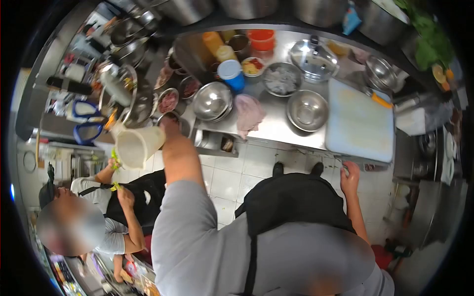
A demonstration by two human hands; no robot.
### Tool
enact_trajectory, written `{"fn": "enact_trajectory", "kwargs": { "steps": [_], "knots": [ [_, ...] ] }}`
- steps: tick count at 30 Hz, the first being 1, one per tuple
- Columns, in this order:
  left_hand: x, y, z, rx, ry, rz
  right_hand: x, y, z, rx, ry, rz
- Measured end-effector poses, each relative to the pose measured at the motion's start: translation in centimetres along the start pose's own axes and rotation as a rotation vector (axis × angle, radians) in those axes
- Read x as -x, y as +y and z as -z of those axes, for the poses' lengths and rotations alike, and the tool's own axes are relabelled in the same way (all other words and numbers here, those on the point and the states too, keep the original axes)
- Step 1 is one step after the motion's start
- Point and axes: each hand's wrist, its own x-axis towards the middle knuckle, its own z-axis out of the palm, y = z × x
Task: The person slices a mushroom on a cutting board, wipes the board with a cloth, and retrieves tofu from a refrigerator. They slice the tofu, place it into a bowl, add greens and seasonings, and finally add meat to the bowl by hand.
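My left hand reaches out to the far left, its fingers blurred and dark at a small metal container. Right beside the wrist is a translucent white plastic pitcher, tilted and overlapping the hand's edge in this view; I cannot tell whether the fingers grip it. Bowls of raw meat stand just beyond that hand. My right hand hangs below the front edge of the white cutting board, fingers loosely bent and apart, holding nothing.
On the steel counter are stacked metal bowls, a pink cloth, a single metal bowl and a blue container. An orange-handled knife lies on the board. Blue-handled scissors hang left. A co-worker holding greens stands close at left.
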Motion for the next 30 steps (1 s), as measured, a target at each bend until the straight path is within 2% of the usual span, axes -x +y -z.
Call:
{"fn": "enact_trajectory", "kwargs": {
  "steps": [1, 2, 3, 5, 7, 8, 11, 12, 14, 15, 16, 18, 19, 20, 21, 23, 25, 27, 29, 30],
  "knots": [
    [6.2, 4.7, 10.7, -0.408, -0.319, 0.019, 0.2, 0.4, -0.2, 0.0, 0.01, 0.011],
    [10.0, 6.0, 13.5, -0.275, -0.195, 0.101, 0.3, 0.5, -0.2, 0.013, 0.027, 0.01],
    [11.8, 7.0, 15.0, -0.255, -0.173, 0.221, 0.2, 0.3, 0.0, 0.027, 0.039, -0.01],
    [9.3, 5.5, 12.5, -0.386, -0.132, 0.223, -0.5, -0.4, 0.6, 0.017, 0.057, 0.005],
    [10.7, 7.3, 16.4, -0.262, -0.095, 0.256, -1.9, -0.2, 1.5, 0.018, 0.095, 0.01],
    [10.4, 7.5, 15.2, -0.277, 0.125, 0.228, -2.9, -0.1, 2.4, 0.018, 0.109, -0.031],
    [13.1, 13.7, 18.5, 1.152, 0.511, 0.483, -6.9, 2.5, 4.4, 0.05, 0.219, -0.063],
    [17.8, 17.6, 22.9, 1.6, 0.261, 0.363, -8.9, 3.9, 4.9, 0.063, 0.266, -0.054],
    [20.0, 20.5, 21.4, 1.826, -0.045, 0.232, -13.7, 6.2, 6.6, 0.116, 0.265, -0.041],
    [23.4, 23.7, 22.7, 1.957, -0.296, 0.192, -16.3, 8.0, 7.0, 0.153, 0.264, 0.012],
    [27.6, 27.6, 24.6, 1.966, -0.474, 0.295, -18.9, 9.8, 7.3, 0.186, 0.259, 0.064],
    [34.1, 34.5, 25.2, 1.876, -0.816, 0.178, -24.3, 11.9, 8.0, 0.29, 0.168, 0.107],
    [37.2, 37.6, 25.4, 1.838, -1.054, 0.112, -26.7, 13.9, 7.6, 0.38, 0.136, 0.177],
    [40.3, 41.0, 25.1, 1.766, -1.193, 0.111, -28.6, 15.6, 7.2, 0.471, 0.107, 0.253],
    [43.4, 44.4, 25.2, 1.743, -1.296, 0.049, -29.7, 15.9, 7.5, 0.494, -0.036, 0.203],
    [48.9, 51.5, 26.9, 1.575, -1.355, -0.011, -31.8, 15.2, 8.7, 0.539, -0.322, 0.104],
    [52.1, 58.1, 26.1, 1.443, -1.303, -0.201, -32.6, 16.1, 8.4, 0.523, -0.34, 0.146],
    [53.7, 65.1, 20.9, 1.291, -0.645, -0.733, -33.1, 17.3, 8.4, 0.432, -0.407, 0.152],
    [55.0, 69.3, 23.9, 0.958, -0.495, -0.826, -32.4, 18.4, 8.3, 0.253, -0.515, 0.103],
    [55.1, 70.6, 23.4, 0.866, -0.359, -1.026, -31.2, 17.2, 10.0, 0.244, -0.537, 0.041]
  ]
}}
